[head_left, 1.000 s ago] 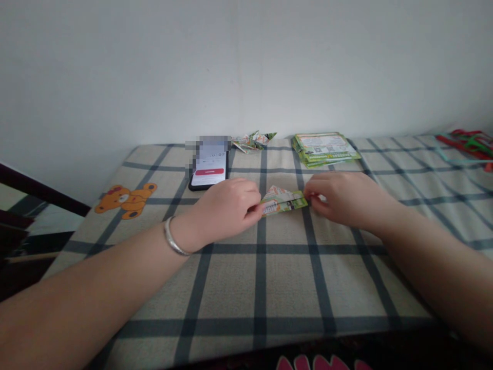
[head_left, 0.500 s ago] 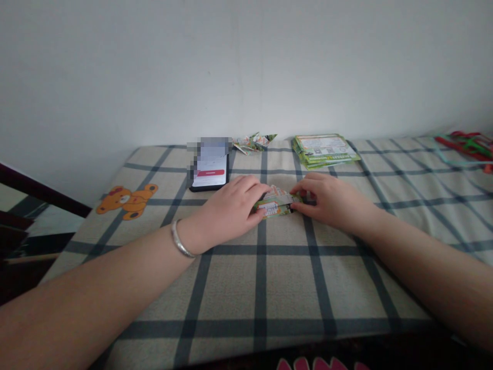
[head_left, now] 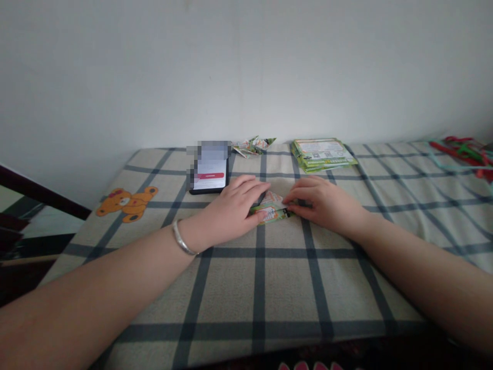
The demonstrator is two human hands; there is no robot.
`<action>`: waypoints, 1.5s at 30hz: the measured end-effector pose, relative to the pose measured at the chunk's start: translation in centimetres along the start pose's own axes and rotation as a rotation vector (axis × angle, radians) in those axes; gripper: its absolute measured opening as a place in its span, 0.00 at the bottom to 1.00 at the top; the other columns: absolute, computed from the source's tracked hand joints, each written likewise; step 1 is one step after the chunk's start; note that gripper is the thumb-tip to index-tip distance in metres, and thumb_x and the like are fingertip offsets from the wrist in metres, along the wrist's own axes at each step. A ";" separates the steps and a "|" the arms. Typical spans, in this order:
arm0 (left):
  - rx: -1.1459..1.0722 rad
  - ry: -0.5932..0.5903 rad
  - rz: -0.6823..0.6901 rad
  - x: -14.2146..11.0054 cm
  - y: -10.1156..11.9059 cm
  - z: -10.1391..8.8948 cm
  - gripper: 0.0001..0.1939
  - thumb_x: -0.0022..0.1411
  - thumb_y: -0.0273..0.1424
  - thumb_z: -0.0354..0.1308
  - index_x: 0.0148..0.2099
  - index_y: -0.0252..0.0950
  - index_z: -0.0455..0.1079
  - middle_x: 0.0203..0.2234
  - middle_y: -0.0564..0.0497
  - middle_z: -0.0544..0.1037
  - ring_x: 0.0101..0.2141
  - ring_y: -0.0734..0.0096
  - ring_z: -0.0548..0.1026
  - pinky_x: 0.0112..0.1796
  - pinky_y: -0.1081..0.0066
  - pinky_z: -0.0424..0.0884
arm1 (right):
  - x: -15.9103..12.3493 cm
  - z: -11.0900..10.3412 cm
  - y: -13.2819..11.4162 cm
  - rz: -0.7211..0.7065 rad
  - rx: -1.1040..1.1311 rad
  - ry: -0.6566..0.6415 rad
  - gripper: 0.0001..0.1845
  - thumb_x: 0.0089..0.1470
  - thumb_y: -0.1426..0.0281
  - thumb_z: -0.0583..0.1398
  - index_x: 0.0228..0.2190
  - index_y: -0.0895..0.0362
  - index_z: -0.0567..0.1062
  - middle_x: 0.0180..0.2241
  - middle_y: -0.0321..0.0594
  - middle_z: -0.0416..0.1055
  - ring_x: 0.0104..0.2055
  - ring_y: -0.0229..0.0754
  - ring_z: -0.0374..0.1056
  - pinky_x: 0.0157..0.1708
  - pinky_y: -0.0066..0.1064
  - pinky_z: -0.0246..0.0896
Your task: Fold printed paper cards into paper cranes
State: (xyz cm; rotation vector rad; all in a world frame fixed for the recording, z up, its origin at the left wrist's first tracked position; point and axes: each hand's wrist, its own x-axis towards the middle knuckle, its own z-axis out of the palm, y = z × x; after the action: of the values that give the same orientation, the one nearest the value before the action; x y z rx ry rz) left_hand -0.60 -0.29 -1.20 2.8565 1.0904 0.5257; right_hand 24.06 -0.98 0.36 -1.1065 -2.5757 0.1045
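**Folded paper (head_left: 272,215) between both hands, long axis left-right**

Paper is on the checked cloth (head_left: 215,293), at the middle, in front of the person. Long side runs roughly left to right, right end angled slightly away; a pale pointed flap shows on the far side. Key relation, as judged: the paper lies straight between the two grips, one hand per end, so neither is clearly nearer. Left hand (head_left: 235,206) covers more of it.

Left grip: thumb on the near edge, fingers over the left end, paper held between them. Right hand (head_left: 325,206): thumb and index tips at the right end, touching; pinching or only pressing, cannot tell. Underside of the paper hidden.

Around: phone (head_left: 211,172) just beyond the left hand, screen up. Folded figure (head_left: 254,147) right of the phone, near the wall (head_left: 246,67). Card stack (head_left: 324,154) beyond the right hand, apart from it. Bear patch (head_left: 129,204) far left.
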 end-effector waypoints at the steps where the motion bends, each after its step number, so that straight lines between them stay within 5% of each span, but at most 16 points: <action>1: 0.006 -0.006 -0.006 0.0 -0.1 0.0 0.29 0.65 0.36 0.57 0.64 0.29 0.59 0.60 0.42 0.66 0.62 0.57 0.57 0.63 0.56 0.56 | 0.0 0.0 -0.1 -0.011 -0.008 0.006 0.07 0.59 0.68 0.60 0.38 0.54 0.78 0.36 0.39 0.74 0.41 0.43 0.68 0.42 0.34 0.61; 7: 0.007 -0.039 -0.007 0.1 -0.3 0.2 0.26 0.67 0.39 0.53 0.62 0.29 0.61 0.61 0.41 0.64 0.63 0.54 0.55 0.63 0.53 0.54 | -0.1 -0.1 -0.5 -0.102 -0.213 0.028 0.10 0.62 0.68 0.56 0.35 0.56 0.77 0.35 0.40 0.75 0.37 0.43 0.69 0.36 0.33 0.60; 14: -0.198 0.100 -0.047 0.4 -0.4 0.0 0.22 0.59 0.34 0.64 0.52 0.31 0.64 0.52 0.40 0.70 0.59 0.57 0.63 0.59 0.55 0.63 | 0.0 0.2 -0.8 -0.182 -0.254 0.110 0.09 0.62 0.70 0.55 0.33 0.56 0.75 0.40 0.39 0.76 0.37 0.42 0.70 0.35 0.32 0.61; 17: -0.283 0.150 -0.056 0.5 -0.3 0.0 0.21 0.55 0.30 0.66 0.49 0.34 0.64 0.48 0.43 0.71 0.53 0.60 0.69 0.54 0.57 0.68 | -0.1 0.5 -0.7 -0.113 -0.175 0.170 0.06 0.58 0.71 0.58 0.38 0.56 0.74 0.47 0.41 0.74 0.42 0.43 0.71 0.38 0.32 0.63; 21: -0.420 0.166 -0.033 0.5 0.0 0.0 0.22 0.56 0.25 0.64 0.51 0.37 0.61 0.41 0.49 0.74 0.43 0.68 0.75 0.47 0.63 0.72 | -0.1 0.7 -0.4 0.089 0.006 0.186 0.20 0.54 0.68 0.62 0.49 0.58 0.70 0.41 0.42 0.75 0.37 0.41 0.70 0.34 0.32 0.63; 25: -0.428 0.217 0.038 0.4 0.3 -0.1 0.18 0.58 0.24 0.61 0.49 0.38 0.61 0.41 0.51 0.74 0.41 0.70 0.76 0.44 0.67 0.73 | 0.2 0.6 0.0 0.186 0.178 0.119 0.09 0.53 0.66 0.63 0.37 0.56 0.76 0.28 0.36 0.73 0.29 0.38 0.66 0.29 0.30 0.59; 28: -0.332 0.319 0.062 0.3 0.3 -0.2 0.18 0.58 0.23 0.61 0.48 0.38 0.61 0.40 0.52 0.74 0.41 0.71 0.75 0.43 0.69 0.72 | 0.2 0.5 -0.1 0.228 0.300 0.197 0.06 0.53 0.66 0.62 0.31 0.56 0.76 0.25 0.35 0.70 0.26 0.36 0.63 0.25 0.29 0.57; 35: -0.126 0.423 0.163 0.3 0.3 -0.9 0.12 0.61 0.22 0.58 0.46 0.36 0.62 0.38 0.51 0.74 0.40 0.70 0.73 0.43 0.67 0.71 | -0.1 -0.5 -0.9 0.004 0.320 0.410 0.03 0.53 0.74 0.60 0.29 0.55 0.71 0.29 0.37 0.73 0.31 0.38 0.68 0.32 0.31 0.63; 38: -0.097 0.395 0.236 0.4 0.4 -1.3 0.10 0.64 0.23 0.56 0.47 0.35 0.64 0.40 0.49 0.74 0.44 0.68 0.72 0.46 0.65 0.71 | -0.5 -1.1 -1.0 -0.157 0.099 0.478 0.06 0.51 0.77 0.60 0.30 0.54 0.71 0.36 0.40 0.76 0.39 0.42 0.71 0.41 0.37 0.65; 45: 0.068 0.257 0.340 0.4 0.0 -1.2 0.05 0.66 0.30 0.56 0.42 0.37 0.72 0.40 0.50 0.77 0.41 0.67 0.73 0.43 0.65 0.71 | -0.9 -1.1 -1.2 -0.306 -0.251 0.222 0.06 0.59 0.71 0.57 0.35 0.56 0.75 0.38 0.43 0.77 0.43 0.46 0.70 0.40 0.37 0.65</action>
State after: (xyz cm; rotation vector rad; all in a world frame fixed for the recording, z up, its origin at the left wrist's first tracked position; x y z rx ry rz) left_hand -0.67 -0.16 0.03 3.1170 0.6516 0.9119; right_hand 24.18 -2.56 1.40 -0.7368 -2.5646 -0.4012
